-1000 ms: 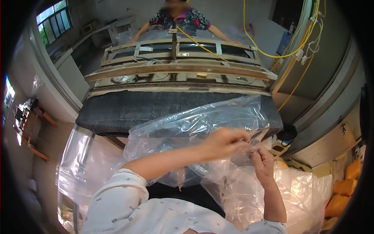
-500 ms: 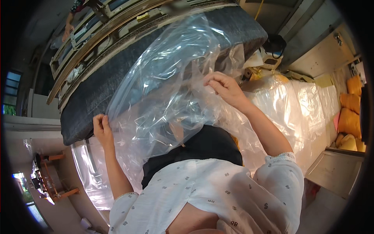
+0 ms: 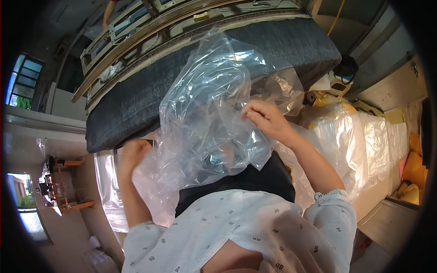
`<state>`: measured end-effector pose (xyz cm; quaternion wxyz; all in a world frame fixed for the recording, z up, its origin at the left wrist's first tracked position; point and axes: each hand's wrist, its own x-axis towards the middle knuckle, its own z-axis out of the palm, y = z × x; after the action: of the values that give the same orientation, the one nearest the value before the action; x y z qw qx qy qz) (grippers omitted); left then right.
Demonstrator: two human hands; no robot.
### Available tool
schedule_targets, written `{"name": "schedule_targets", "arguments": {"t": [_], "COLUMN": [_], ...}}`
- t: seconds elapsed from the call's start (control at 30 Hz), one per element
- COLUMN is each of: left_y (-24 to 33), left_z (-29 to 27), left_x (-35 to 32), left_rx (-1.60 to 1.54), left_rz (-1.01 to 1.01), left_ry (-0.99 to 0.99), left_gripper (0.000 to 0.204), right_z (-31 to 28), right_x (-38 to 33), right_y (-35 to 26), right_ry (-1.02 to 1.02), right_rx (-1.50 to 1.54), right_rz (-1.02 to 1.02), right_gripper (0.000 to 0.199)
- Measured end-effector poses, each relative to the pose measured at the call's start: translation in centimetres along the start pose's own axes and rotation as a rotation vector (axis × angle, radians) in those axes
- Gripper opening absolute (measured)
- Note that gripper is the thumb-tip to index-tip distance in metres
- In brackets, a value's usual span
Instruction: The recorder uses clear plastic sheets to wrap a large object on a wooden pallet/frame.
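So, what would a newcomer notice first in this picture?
A big clear plastic bag fills the middle, gripped by the left hand at its lower left and the right hand at its right. Behind it lies a long dark cushion, and further plastic sheets lie at the right.

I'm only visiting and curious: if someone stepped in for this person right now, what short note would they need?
Left hand: closed on the lower left edge of the clear plastic bag.
Right hand: fingers pinching the bag's right side.
The bag is held up, crumpled and spread between both hands, over the dark upholstered cushion on the wooden frame.
Done: bag lifted and partly opened out.
Left: the bag is not around the cushion yet. More clear plastic lies at the right.
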<state>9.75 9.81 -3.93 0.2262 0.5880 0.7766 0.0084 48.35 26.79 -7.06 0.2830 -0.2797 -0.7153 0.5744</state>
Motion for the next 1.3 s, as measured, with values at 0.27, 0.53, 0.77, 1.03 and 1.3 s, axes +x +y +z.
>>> {"name": "schedule_targets", "arguments": {"t": [0.27,0.53,0.77,1.03,1.3], "left_y": [19.9,28.9,29.1,31.0,35.2], "left_z": [-9.5,-9.9,-11.5,-11.7,-13.2], "left_x": [14.1,26.9,26.6,24.8,20.7], "left_rx": [-0.232,-0.016,-0.068,0.069,-0.071], "left_rz": [0.785,0.928,0.906,1.012,1.366], "left_ry": [0.304,-0.324,-0.247,-0.103,-0.039], "left_gripper": [0.042,0.030,0.016,0.016,0.012], "right_z": [-1.2,-2.6,-5.4,-7.7,-11.4], "right_x": [-3.3,-5.0,-7.6,-10.0,-11.9], "right_y": [-0.9,-0.6,0.8,0.6,0.6], "right_ry": [0.030,0.060,0.150,0.215,0.245], "right_rx": [-0.067,-0.042,-0.035,-0.037,0.119], "right_rz": [-0.078,-0.051,0.020,0.117,0.244], "right_gripper": [0.009,0.007,0.005,0.007,0.012]}}
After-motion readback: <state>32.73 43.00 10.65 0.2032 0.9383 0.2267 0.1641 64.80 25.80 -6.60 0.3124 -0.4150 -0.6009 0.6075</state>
